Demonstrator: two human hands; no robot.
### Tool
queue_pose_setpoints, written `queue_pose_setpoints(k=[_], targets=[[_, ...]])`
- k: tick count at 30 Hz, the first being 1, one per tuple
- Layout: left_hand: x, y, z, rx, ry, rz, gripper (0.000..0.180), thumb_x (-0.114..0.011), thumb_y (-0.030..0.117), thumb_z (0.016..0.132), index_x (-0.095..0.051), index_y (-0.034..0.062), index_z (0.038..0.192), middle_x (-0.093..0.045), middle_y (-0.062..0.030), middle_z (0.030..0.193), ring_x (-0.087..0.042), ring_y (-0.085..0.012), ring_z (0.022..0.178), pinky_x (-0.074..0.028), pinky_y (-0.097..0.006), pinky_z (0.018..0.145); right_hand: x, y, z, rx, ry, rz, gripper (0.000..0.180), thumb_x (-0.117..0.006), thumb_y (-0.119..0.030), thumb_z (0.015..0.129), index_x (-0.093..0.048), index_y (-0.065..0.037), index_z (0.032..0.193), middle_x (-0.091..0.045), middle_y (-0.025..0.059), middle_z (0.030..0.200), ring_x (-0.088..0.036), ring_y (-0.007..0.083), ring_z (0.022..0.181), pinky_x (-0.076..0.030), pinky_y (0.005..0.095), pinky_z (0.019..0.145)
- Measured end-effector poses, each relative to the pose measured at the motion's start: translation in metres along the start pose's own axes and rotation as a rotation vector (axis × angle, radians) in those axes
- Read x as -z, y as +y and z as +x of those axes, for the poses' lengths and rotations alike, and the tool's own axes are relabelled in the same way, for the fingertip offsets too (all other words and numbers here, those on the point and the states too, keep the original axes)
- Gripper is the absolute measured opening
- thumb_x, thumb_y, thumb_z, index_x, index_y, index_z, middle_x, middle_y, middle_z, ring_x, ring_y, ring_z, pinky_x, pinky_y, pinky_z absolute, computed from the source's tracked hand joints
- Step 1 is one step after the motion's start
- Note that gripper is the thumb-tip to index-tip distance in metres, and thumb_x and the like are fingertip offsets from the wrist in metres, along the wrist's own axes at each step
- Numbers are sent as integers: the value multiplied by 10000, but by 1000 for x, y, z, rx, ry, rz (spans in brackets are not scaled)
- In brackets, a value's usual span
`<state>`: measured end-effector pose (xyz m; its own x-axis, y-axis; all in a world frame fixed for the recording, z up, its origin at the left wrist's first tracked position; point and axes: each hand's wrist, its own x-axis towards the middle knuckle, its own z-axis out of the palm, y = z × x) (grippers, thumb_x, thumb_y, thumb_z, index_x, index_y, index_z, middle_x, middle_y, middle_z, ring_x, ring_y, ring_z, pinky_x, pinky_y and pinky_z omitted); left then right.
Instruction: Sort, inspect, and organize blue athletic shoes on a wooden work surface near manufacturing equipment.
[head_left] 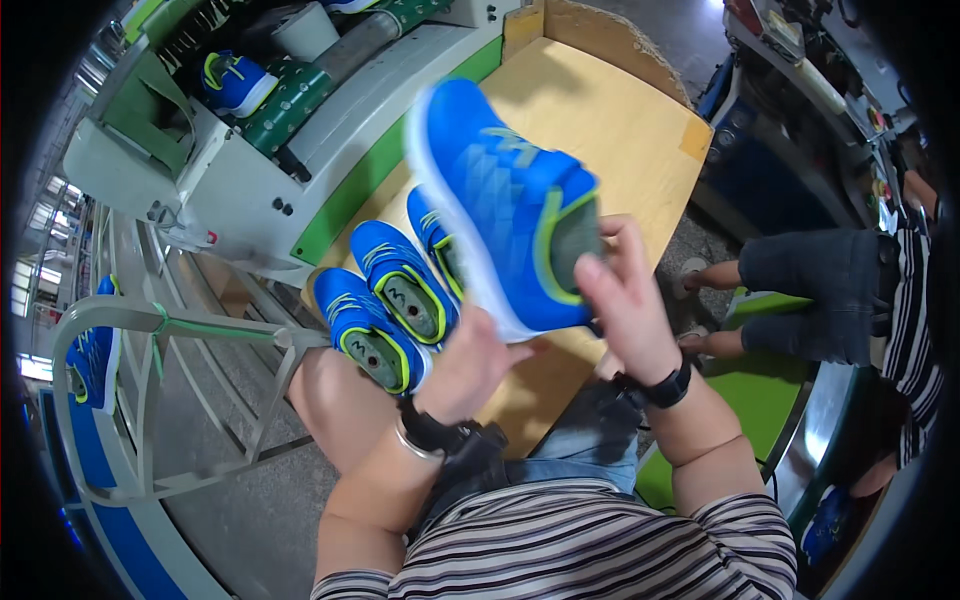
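A blue sneaker (490, 195) with a white sole and lime-green collar trim is held up in front of me, toe pointing up and to the left. My left hand (470, 365) grips it low by the white sole, its fingers partly hidden behind the shoe. At the heel end, my right hand (632, 310) is closed on the collar, thumb at the opening. Left of my left hand, a matching sneaker (345, 310) rests beside a second sneaker (375, 245) and a third sneaker (424, 212), which the held one partly covers.
Beneath the shoes is a light wooden tabletop (610, 110) with a raised cardboard edge (640, 45) behind. A white-and-green machine (240, 190) borders it on the left, carrying another sneaker (238, 85). A grey metal rack (110, 400) stands at left. A co-worker (815, 295) is at right.
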<state>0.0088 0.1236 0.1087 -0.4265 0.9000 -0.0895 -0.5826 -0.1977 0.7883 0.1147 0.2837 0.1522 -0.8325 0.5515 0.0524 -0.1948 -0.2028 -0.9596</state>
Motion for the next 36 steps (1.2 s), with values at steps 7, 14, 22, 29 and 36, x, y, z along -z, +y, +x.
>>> queue_pose_setpoints(k=[7,14,22,29,36], targets=[[65,108,46,-154,-139,-400,829,-453,757,949,-505,108,1461,-463,-172,1518,-602,-317,1104,-557,-378,799,-32,89,32,195,-159,-682,791,-717,-264,938,-290,-53,1570,-233,360,1602,-234,485,1511,-243,477,1224],[108,130,69,-199,-22,-413,772,-532,715,935,-506,132,1441,-432,-181,1537,-589,-295,1045,-540,-335,755,-44,136,26,177,-117,-676,870,-779,-210,868,-292,-81,1577,-216,375,1597,-264,522,1481,-294,499,1205],[101,176,132,-484,167,-372,910,-394,766,958,-388,22,1480,-453,-240,1495,-469,-460,1365,-485,-512,1092,-44,134,28,241,-76,-866,871,-800,-238,842,-332,-76,1558,-363,354,1535,-454,500,1363,-413,463,1130],[99,187,141,-334,251,-334,887,-354,755,971,-445,0,1427,-513,-242,1445,-525,-432,1345,-446,-520,1124,-35,130,37,158,33,-556,720,-779,-168,859,-445,-34,1483,-513,268,1439,-527,359,1331,-430,405,1106],[111,187,132,-426,202,-332,627,-434,555,1058,-511,20,1376,-600,-146,1342,-557,-345,1313,-486,-436,1057,7,57,123,80,221,-32,527,-719,-160,931,-525,-14,1399,-626,108,1275,-608,172,1140,-482,313,1015]])
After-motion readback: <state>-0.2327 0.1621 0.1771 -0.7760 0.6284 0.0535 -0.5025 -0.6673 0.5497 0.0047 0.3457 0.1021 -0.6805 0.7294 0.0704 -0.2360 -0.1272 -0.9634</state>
